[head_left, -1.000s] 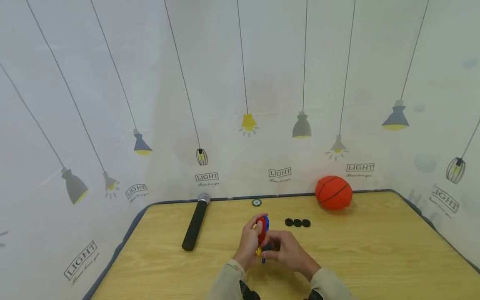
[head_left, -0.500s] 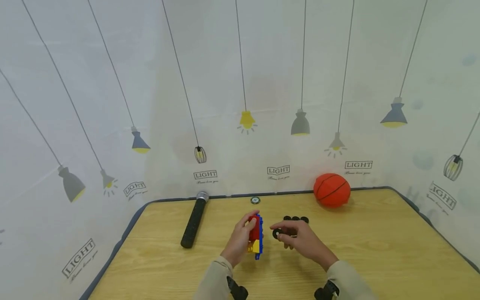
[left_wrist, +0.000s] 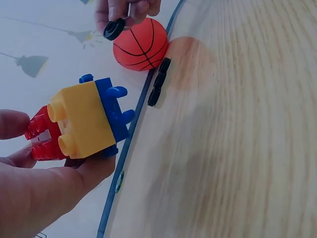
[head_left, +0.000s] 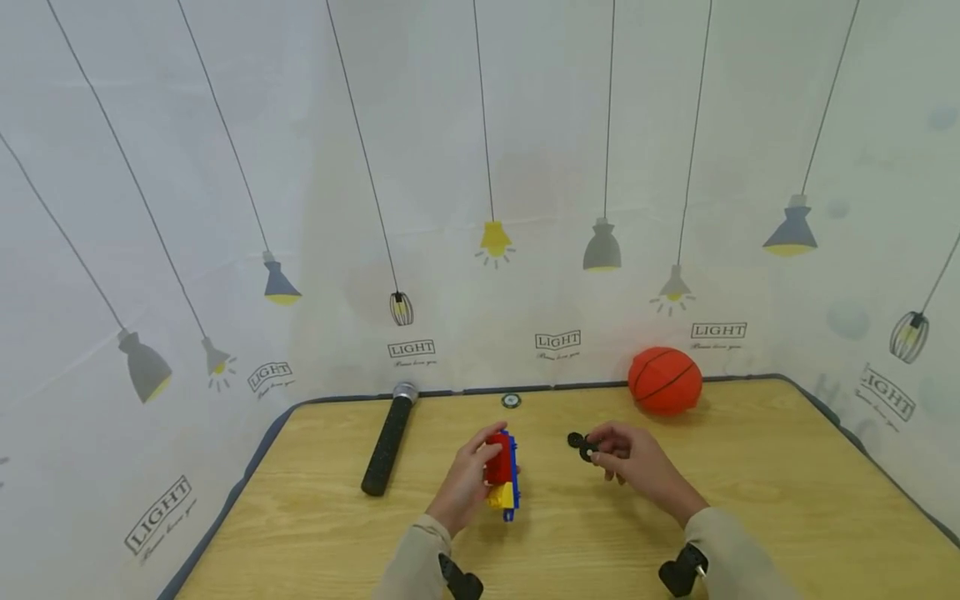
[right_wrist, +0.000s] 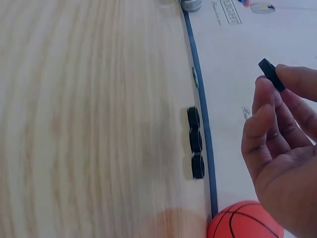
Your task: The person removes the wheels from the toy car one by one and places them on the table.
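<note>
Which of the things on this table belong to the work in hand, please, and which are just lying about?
In hand:
- block toy, held by the left hand
- black wheel, pinched by the right hand
- row of wheels on the table

Lying about:
- microphone
- basketball
- small round disc

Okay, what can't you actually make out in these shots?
- Row of black wheels on the table: in the head view the right hand covers most of it.
- Black wheel pinched by the right hand: small, partly behind fingers in every view.
- Toy block car: its underside is hidden by the left hand in the head view.
- Small round object at the far table edge: too small to identify.
</note>
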### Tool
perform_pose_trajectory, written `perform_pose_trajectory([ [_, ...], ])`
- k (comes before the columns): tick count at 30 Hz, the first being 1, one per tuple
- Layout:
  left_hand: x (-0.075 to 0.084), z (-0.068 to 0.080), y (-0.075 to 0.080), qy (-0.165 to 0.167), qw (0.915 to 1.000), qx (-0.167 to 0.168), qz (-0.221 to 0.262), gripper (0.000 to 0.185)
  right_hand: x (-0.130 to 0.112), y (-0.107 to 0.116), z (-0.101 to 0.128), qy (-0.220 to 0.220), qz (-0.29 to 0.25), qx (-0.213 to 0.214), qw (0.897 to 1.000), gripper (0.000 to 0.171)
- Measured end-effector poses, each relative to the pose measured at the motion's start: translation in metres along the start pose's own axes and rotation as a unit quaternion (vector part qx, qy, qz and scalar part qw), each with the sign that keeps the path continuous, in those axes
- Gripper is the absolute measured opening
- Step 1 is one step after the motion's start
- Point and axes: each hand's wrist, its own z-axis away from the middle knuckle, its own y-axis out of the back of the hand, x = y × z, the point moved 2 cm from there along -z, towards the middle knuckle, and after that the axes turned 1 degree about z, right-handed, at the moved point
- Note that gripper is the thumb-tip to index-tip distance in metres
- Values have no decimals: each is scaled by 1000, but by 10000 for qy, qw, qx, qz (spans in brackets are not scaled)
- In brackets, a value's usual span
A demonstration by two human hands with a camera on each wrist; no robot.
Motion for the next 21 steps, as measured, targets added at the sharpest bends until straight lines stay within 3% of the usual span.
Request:
perform_pose_trajectory([
  [9, 0, 0, 6, -42, 10000, 46, -57, 46, 20, 19, -7, -563, 143, 624, 9964, 30],
  [21, -1, -2, 9, -32, 9998, 134, -149, 45, 29, 27, -18, -891, 825, 905, 9885, 26],
])
